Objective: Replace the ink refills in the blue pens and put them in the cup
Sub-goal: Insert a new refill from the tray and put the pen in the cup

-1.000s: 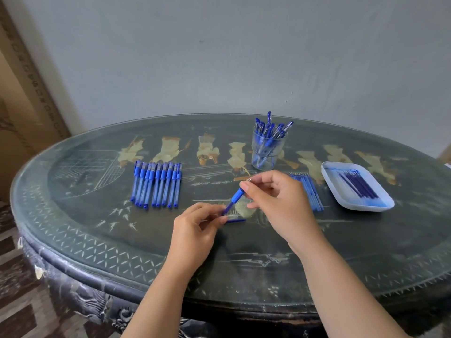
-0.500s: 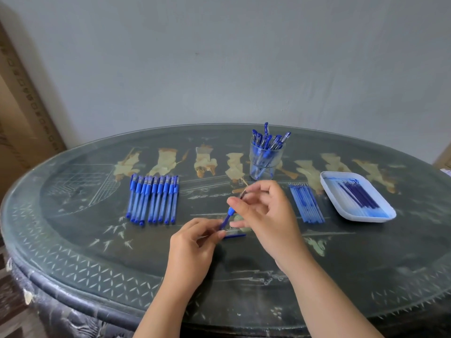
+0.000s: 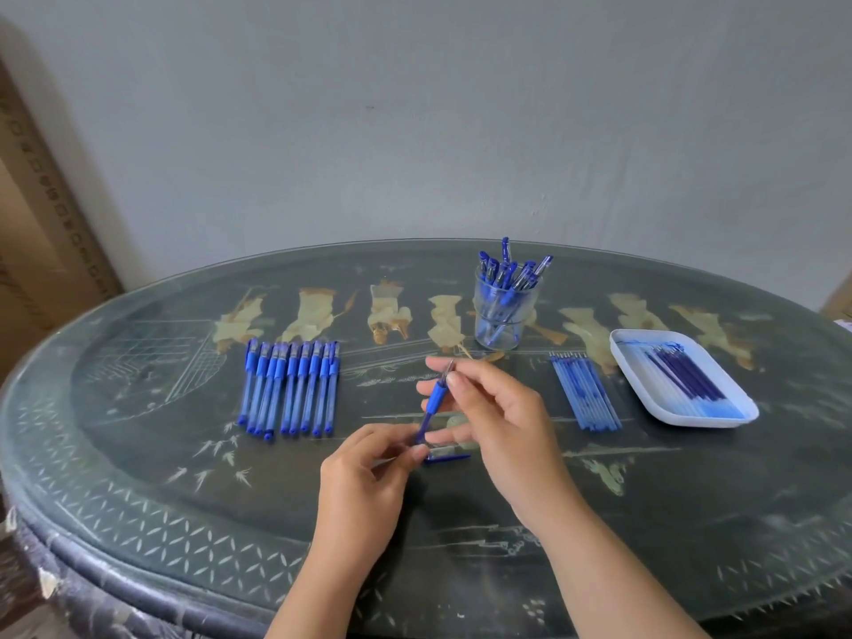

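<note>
Over the table's middle I hold one blue pen (image 3: 432, 405) tilted, tip up. My left hand (image 3: 369, 481) pinches its lower barrel. My right hand (image 3: 484, 410) pinches the metal tip section at the top. A blue pen cap (image 3: 447, 458) lies on the table just under my hands. A row of several capped blue pens (image 3: 290, 392) lies at the left. A clear cup (image 3: 502, 311) with several blue pens stands behind my hands. A bundle of ink refills (image 3: 585, 392) lies at the right.
A white tray (image 3: 636, 375) holding several dark refills sits at the far right. The oval dark table (image 3: 138, 500) has a glass top and a curved front edge. A grey wall stands behind it.
The view has tilted up a little, so everything sits lower in the frame. My right hand's fingers have shifted up the pen from the blue grip to the metal tip.
</note>
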A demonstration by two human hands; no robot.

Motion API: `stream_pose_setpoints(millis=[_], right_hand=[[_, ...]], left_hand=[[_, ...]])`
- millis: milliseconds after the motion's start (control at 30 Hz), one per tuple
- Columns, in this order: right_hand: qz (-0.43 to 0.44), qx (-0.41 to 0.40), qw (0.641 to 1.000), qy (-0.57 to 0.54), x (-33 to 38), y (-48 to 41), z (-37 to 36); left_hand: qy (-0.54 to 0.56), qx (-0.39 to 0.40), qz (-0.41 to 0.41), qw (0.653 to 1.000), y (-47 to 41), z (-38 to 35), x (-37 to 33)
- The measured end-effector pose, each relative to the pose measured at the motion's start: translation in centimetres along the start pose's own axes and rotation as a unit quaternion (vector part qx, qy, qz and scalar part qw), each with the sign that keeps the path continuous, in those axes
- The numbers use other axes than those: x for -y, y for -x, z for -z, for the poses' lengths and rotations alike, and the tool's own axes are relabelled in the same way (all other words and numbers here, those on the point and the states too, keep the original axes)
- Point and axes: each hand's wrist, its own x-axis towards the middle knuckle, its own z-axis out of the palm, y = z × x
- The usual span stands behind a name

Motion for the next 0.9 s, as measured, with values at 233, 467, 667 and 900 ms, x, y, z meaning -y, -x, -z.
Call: stream_pose_setpoints(millis=[233, 467, 667, 900], right_hand=[[-0.022, -0.006, 0.998, -0.058, 0.07, 0.00, 0.01], [0.008, -0.044, 0.999, 0.000, -0.20, -0.07, -0.17], [-0.011, 0.009, 0.999, -0.043, 0.23, 0.08, 0.13], [0.022, -0.036, 0.999, 0.022, -0.07, -0.06, -0.09]], left_hand=[[-0.003, 0.001, -0.004, 1.000, 0.01, 0.02, 0.07], [-0.008, 0.009, 0.004, 1.000, 0.00, -0.03, 0.17], [0.000, 0.003, 0.004, 1.000, -0.03, 0.02, 0.02], [-0.021, 0.001, 0.003, 1.000, 0.02, 0.00, -0.03]])
